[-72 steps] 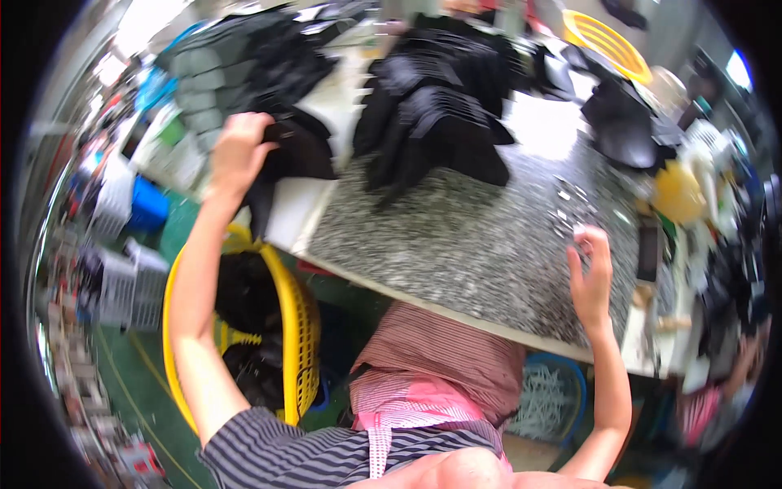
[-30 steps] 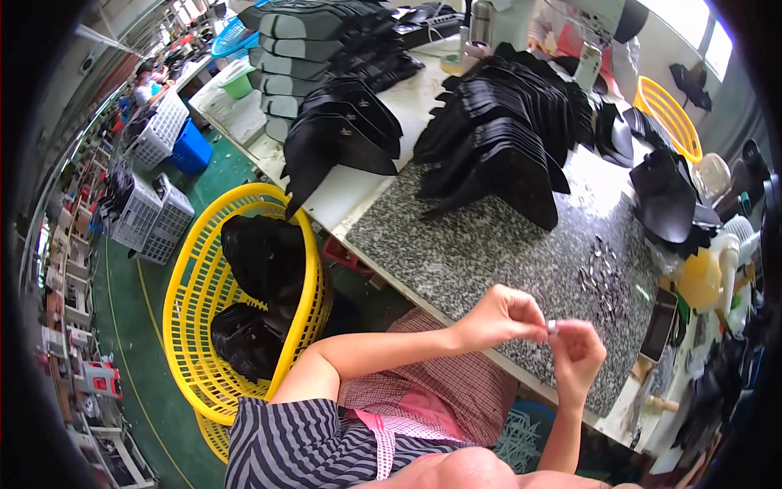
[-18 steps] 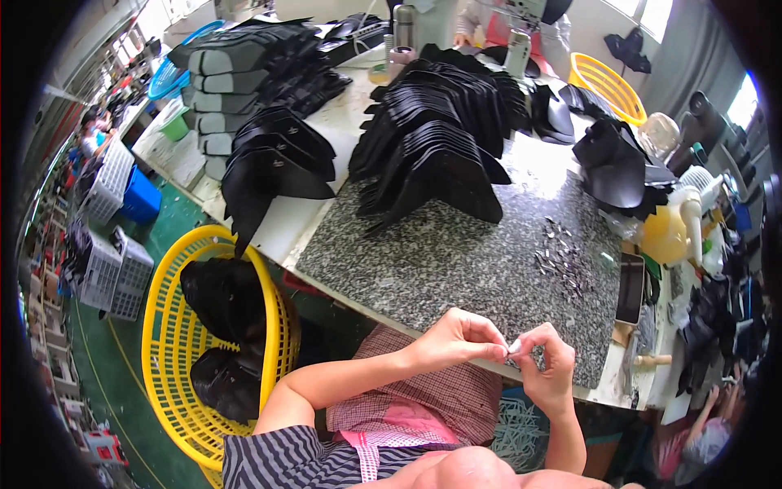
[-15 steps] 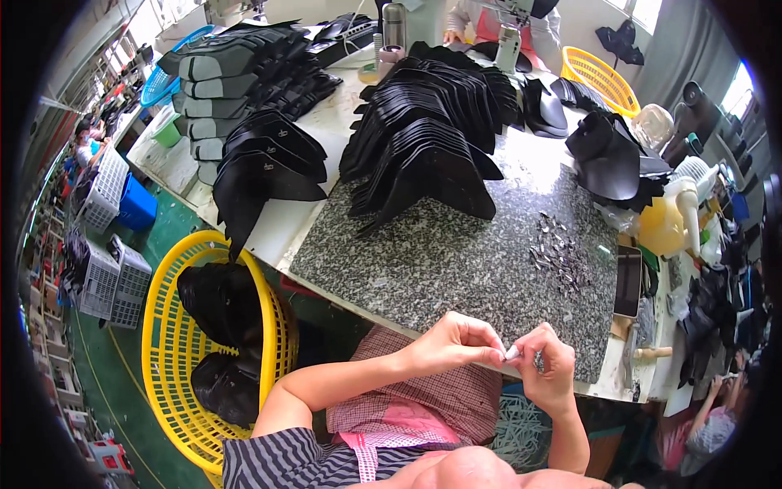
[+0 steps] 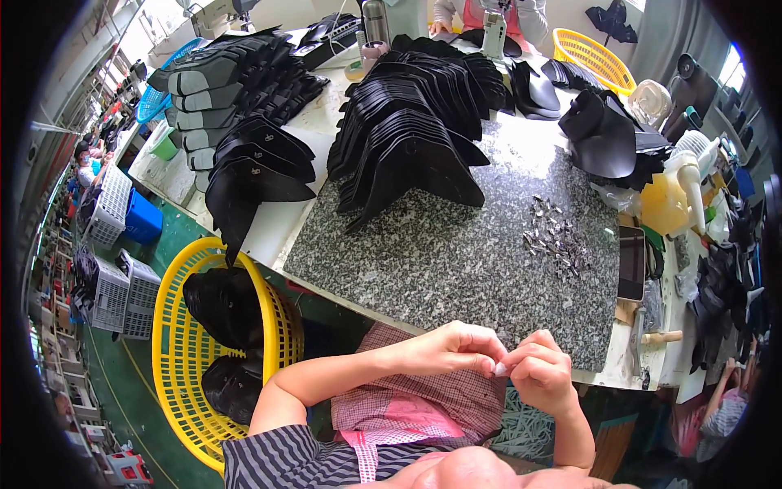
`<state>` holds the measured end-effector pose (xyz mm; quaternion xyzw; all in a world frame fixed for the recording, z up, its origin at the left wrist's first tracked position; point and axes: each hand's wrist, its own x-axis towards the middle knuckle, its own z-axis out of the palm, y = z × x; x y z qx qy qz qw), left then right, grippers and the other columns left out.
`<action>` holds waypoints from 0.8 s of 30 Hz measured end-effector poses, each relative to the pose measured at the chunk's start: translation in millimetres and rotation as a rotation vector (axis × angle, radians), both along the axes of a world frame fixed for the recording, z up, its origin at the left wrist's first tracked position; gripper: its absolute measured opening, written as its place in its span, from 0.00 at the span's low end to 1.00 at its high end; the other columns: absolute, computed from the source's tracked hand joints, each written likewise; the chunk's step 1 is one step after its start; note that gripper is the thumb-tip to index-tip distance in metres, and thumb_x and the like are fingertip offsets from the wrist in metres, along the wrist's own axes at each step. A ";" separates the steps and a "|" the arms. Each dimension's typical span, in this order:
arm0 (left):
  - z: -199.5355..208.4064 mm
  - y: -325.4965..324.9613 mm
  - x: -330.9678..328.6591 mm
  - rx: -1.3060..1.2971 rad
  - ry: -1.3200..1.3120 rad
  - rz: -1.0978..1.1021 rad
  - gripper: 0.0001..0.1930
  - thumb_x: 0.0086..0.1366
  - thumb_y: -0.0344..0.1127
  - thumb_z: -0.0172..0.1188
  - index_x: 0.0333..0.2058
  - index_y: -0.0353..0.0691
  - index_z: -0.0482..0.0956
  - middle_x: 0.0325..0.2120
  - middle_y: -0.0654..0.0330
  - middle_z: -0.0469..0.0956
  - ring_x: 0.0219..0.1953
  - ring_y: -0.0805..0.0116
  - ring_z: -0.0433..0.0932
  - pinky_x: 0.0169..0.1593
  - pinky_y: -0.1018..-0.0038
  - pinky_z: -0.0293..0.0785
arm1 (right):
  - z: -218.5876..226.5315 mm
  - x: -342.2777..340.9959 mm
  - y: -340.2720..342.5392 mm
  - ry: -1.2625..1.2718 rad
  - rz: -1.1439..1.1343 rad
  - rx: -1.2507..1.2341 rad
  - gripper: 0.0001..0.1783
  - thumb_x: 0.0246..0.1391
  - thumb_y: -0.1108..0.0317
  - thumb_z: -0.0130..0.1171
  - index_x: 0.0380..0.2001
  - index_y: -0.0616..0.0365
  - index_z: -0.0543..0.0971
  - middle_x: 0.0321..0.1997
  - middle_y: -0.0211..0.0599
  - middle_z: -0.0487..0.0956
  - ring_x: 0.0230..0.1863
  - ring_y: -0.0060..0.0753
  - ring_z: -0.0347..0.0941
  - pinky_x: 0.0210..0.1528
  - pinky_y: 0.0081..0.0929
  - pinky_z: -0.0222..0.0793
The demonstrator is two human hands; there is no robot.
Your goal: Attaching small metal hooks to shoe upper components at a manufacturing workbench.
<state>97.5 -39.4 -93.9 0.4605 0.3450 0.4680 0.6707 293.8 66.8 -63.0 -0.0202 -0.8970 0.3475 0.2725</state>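
At the near edge of the speckled stone slab (image 5: 383, 277), my two hands meet with their fingertips together. A small white piece (image 5: 499, 369) shows between them; its kind is too small to tell. My left hand (image 5: 458, 349) comes from the left, thumb and fingers pinched at that piece. My right hand (image 5: 541, 373) is closed with curled fingers on the other side of it. Beyond them on the slab lie scattered small dark and shiny pieces (image 5: 558, 240). A large stack of black shoe-upper pieces (image 5: 407, 151) stands farther back.
Left of the slab are more black pieces (image 5: 257, 175) and a grey-and-black pile (image 5: 208, 102). A yellow basket (image 5: 167, 342) holding black items stands on the floor at left. Right of the slab lie a phone (image 5: 630, 262) and a wooden-handled tool (image 5: 661, 337). Another person (image 5: 525, 20) sits across the table.
My hands have shifted slightly; the right hand has turned and its fingers are more closed over the white piece. The whole view has shifted a little.
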 end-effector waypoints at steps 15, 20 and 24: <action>21.4 20.5 -33.4 0.435 0.577 0.340 0.05 0.57 0.31 0.69 0.31 0.39 0.84 0.29 0.60 0.83 0.37 0.68 0.81 0.46 0.69 0.76 | -9.7 -23.6 -5.6 0.147 -0.177 -0.051 0.13 0.37 0.84 0.63 0.20 0.56 0.71 0.30 0.31 0.81 0.32 0.34 0.76 0.37 0.30 0.70; 59.3 73.8 -115.2 0.707 1.854 1.013 0.26 0.54 0.43 0.69 0.51 0.41 0.76 0.46 0.62 0.76 0.51 0.64 0.72 0.52 0.66 0.64 | -18.6 -30.0 -4.3 0.125 -0.196 -0.256 0.13 0.48 0.90 0.58 0.25 0.60 0.69 0.31 0.40 0.79 0.35 0.37 0.83 0.32 0.27 0.79; 52.8 75.2 -155.9 0.627 1.920 0.976 0.21 0.54 0.39 0.70 0.47 0.39 0.80 0.41 0.63 0.76 0.47 0.63 0.72 0.49 0.67 0.66 | -35.1 -31.4 -6.2 0.094 -0.120 -0.304 0.13 0.47 0.91 0.58 0.26 0.61 0.70 0.32 0.39 0.79 0.35 0.37 0.83 0.35 0.28 0.80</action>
